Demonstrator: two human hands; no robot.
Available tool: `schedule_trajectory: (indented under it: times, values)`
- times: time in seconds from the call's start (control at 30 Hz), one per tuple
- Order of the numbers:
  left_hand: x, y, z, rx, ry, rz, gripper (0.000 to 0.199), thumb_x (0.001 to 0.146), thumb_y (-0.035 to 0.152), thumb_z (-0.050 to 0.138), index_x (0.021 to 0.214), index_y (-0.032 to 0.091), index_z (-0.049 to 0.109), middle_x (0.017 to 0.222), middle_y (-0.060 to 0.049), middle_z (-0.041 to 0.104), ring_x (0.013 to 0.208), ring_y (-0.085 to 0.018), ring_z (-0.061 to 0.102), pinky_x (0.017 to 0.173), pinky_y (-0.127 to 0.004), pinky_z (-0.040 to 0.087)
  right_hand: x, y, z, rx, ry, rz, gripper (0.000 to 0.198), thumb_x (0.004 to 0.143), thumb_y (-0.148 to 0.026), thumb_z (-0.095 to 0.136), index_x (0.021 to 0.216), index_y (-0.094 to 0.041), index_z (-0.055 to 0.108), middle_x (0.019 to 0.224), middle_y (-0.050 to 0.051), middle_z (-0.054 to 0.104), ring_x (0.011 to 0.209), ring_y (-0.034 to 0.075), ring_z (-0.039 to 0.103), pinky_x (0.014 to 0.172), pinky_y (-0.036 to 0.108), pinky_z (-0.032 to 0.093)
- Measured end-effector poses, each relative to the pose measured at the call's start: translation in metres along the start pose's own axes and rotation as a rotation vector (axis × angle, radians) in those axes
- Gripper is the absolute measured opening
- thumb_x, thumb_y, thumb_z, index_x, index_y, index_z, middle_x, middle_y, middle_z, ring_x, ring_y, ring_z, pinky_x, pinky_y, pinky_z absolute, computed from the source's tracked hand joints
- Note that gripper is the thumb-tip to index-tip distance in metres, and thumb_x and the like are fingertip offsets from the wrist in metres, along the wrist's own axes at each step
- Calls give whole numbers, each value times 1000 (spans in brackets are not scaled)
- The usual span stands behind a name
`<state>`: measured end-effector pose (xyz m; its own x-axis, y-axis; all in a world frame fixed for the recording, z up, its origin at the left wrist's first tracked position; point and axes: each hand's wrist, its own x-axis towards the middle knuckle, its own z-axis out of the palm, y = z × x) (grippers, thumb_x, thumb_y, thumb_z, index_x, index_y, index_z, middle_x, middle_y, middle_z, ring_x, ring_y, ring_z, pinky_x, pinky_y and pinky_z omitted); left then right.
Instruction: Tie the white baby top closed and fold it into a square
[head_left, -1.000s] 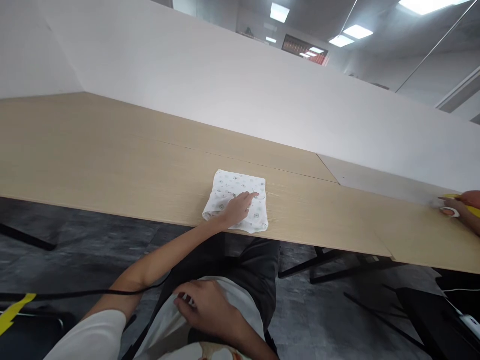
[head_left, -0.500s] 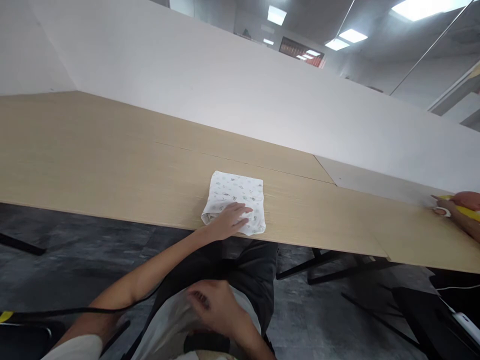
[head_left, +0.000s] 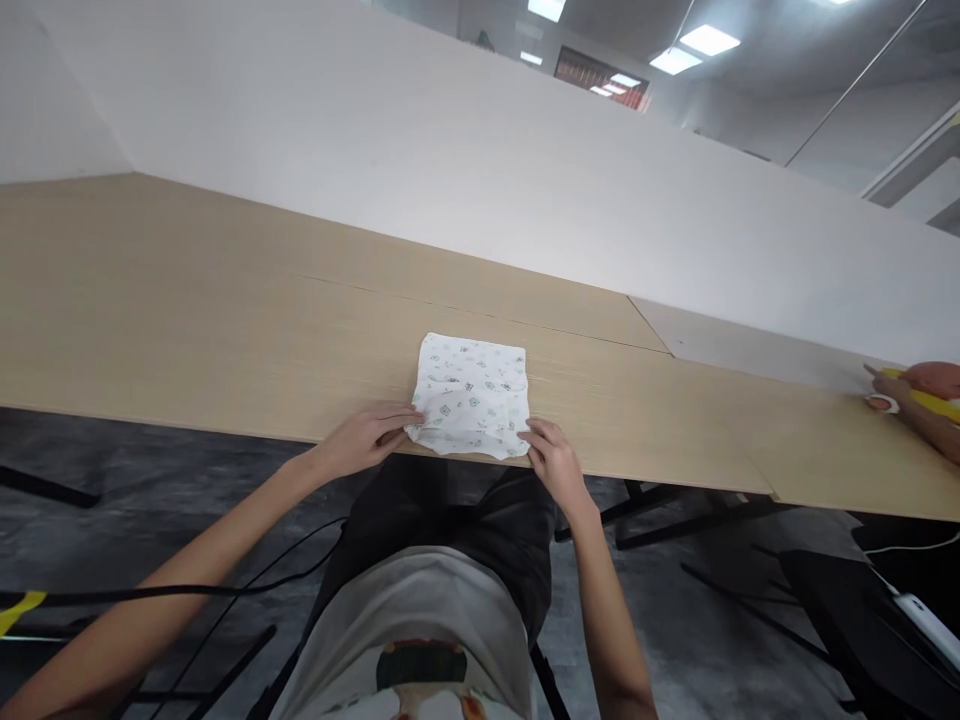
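Note:
A white cloth (head_left: 471, 385) with small printed figures lies folded into a rough square at the table's near edge. Its near edge is slightly wavy, and a crease runs across the lower part. At the near left corner, my left hand (head_left: 373, 436) pinches the cloth, with the fingers on top and the thumb lower down. My right hand (head_left: 556, 462) is closed on the near right corner, fingertips on the fabric.
The pale wooden table (head_left: 225, 300) runs left to right, with a white partition (head_left: 375, 130) behind it. At the far right, another person's hand (head_left: 904, 397) is beside a yellow and orange object (head_left: 934, 380). A black cable (head_left: 247, 590) hangs near my left arm.
My right hand has come up from near my body to the cloth's right corner. My left hand has moved off the cloth's middle to its left corner. The cloth lies flatter.

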<state>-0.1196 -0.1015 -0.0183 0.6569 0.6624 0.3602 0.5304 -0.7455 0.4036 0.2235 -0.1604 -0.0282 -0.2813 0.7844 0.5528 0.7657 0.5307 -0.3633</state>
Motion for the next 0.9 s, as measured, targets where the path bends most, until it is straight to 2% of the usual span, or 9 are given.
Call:
schedule_trajectory:
  times: [0.1, 0.2, 0.33, 0.43, 0.53, 0.63, 0.7, 0.8, 0.9]
  values:
    - [6, 2, -5, 9, -31, 23, 35, 94, 31, 36, 110, 24, 67, 116, -6, 66, 109, -22, 60, 99, -39, 45, 0, -4, -6, 76, -9, 21, 29, 86, -10, 46, 97, -22, 70, 111, 12, 60, 110, 26, 56, 92, 46, 49]
    - [7, 9, -11, -4, -33, 25, 38, 95, 28, 31, 111, 24, 65, 112, -5, 67, 103, -22, 62, 94, -38, 48, -3, -14, -21, 192, 3, 78, 26, 88, -16, 47, 99, -22, 69, 104, 11, 60, 104, 24, 58, 88, 43, 50]
    - [15, 19, -21, -34, 72, -58, 39, 96, 34, 29, 115, 22, 61, 112, -7, 66, 102, -22, 62, 89, -35, 49, 7, -18, -38, 305, 23, 177, 23, 88, -24, 50, 101, -23, 69, 97, 8, 64, 95, 22, 61, 86, 41, 49]
    - [41, 15, -31, -55, 176, -102, 41, 96, 37, 27, 117, 20, 58, 116, -8, 64, 107, -22, 59, 94, -36, 46, 36, -3, -40, 413, 89, 277, 23, 83, -32, 58, 100, -21, 68, 97, 7, 67, 92, 22, 62, 85, 39, 48]
    - [80, -6, -37, -70, 228, -143, 41, 96, 37, 26, 119, 18, 54, 119, -9, 62, 109, -22, 58, 95, -36, 45, 81, 24, -32, 577, 138, 423, 33, 72, -35, 65, 100, -17, 65, 77, 3, 66, 75, 19, 61, 73, 33, 49]
    - [118, -38, -32, -24, 231, -206, 41, 94, 31, 26, 124, 16, 50, 117, -11, 63, 105, -24, 60, 91, -37, 46, 123, 53, -14, 636, 136, 593, 31, 66, -26, 64, 95, -15, 62, 57, -4, 56, 59, 15, 56, 62, 27, 46]
    - [137, -60, -22, 35, 186, -278, 42, 91, 25, 27, 126, 15, 49, 115, -12, 64, 102, -25, 61, 89, -36, 47, 142, 70, 1, 600, 118, 710, 26, 62, -18, 60, 88, -15, 60, 54, -4, 54, 55, 14, 54, 57, 25, 44]
    - [149, -82, -4, 142, 57, -381, 43, 88, 18, 30, 126, 14, 50, 112, -13, 65, 101, -26, 62, 87, -35, 47, 155, 88, 24, 451, 53, 848, 22, 60, -13, 57, 82, -15, 58, 56, -3, 56, 51, 13, 53, 53, 24, 42]
    - [148, -89, 11, 220, 3, -457, 41, 89, 18, 32, 124, 14, 52, 111, -15, 65, 100, -27, 62, 86, -36, 46, 154, 101, 40, 275, 41, 851, 20, 61, -16, 58, 81, -15, 60, 62, 0, 60, 57, 14, 56, 58, 24, 44]
